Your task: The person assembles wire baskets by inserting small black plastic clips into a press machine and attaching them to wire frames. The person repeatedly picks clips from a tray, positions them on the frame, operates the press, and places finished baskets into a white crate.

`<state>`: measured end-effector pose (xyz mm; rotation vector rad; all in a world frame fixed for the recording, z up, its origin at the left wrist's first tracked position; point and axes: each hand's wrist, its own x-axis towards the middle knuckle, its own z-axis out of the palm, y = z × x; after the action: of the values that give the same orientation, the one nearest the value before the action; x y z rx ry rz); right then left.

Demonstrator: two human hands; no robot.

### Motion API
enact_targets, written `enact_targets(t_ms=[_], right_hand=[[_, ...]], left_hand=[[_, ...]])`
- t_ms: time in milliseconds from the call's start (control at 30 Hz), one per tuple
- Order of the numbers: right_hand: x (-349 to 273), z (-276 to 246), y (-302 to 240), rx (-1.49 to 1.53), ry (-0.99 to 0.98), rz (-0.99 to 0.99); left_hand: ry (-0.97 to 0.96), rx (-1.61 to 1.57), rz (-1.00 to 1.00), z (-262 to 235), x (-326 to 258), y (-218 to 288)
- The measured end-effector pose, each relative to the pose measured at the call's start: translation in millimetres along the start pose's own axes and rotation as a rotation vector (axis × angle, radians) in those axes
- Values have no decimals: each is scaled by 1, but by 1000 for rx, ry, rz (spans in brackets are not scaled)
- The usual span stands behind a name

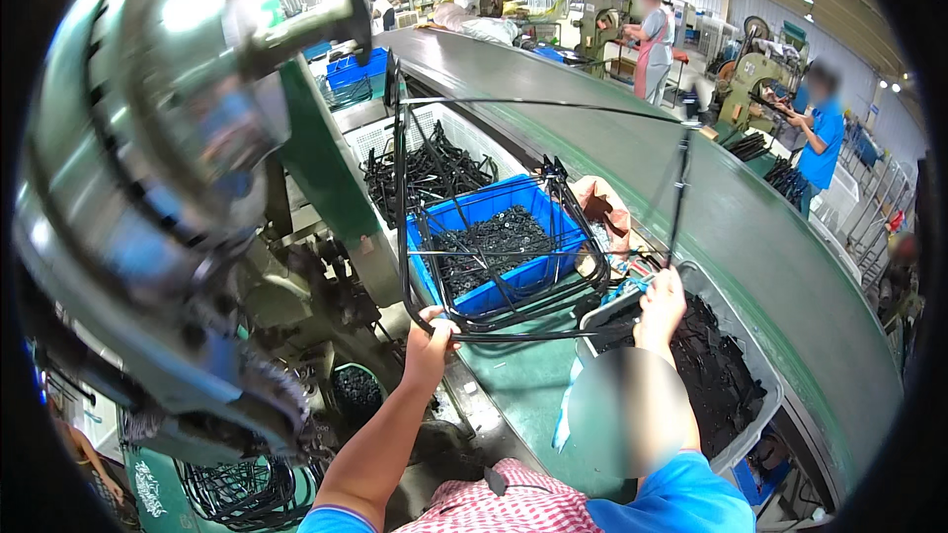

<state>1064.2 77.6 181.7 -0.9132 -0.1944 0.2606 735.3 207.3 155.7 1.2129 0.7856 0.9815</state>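
Note:
Both my hands hold a large rectangular black metal frame (402,197), raised and tilted in front of me. My left hand (429,343) is closed around its lower left corner. The lower part of its right side is gripped by my right hand (662,308). Through the frame shows a blue crate (571,255) filled with small black parts. More black frames (583,288) lean over that crate's right and front edges, and they partly overlap the held one in view. A grey bin (768,397) of flat black pieces stands beside my right forearm.
A big press machine (109,237) fills the left side. Behind the blue crate is a white basket (509,153) of black strips. A long green conveyor belt (592,123) runs along the right. Two people (654,49) work at machines beyond it. More bent frames (237,494) lie lower left.

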Motion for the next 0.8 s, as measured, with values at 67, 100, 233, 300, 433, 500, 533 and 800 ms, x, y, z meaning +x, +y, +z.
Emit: enact_targets(t_ms=[67, 100, 233, 300, 433, 500, 533, 800], right_hand=[[49, 6, 54, -257, -39, 1], [72, 11, 79, -357, -102, -52], [132, 33, 145, -553, -282, -119], [158, 25, 173, -852, -323, -314], [138, 33, 183, -1601, -380, -243], [139, 25, 196, -1672, -439, -155], [134, 27, 191, -1668, -452, -168], [65, 23, 158, -1423, -554, -406]], left_hand=[[67, 77, -12, 2, 11, -9], [114, 104, -64, 8, 17, -7], [60, 165, -222, 0, 53, -39], [-41, 327, -279, -3, 69, -53], [-14, 510, -354, -14, 78, -68], [-18, 561, -394, -22, 82, -79], [-45, 590, -376, -21, 80, -77], [5, 354, -159, -22, 29, -95]])
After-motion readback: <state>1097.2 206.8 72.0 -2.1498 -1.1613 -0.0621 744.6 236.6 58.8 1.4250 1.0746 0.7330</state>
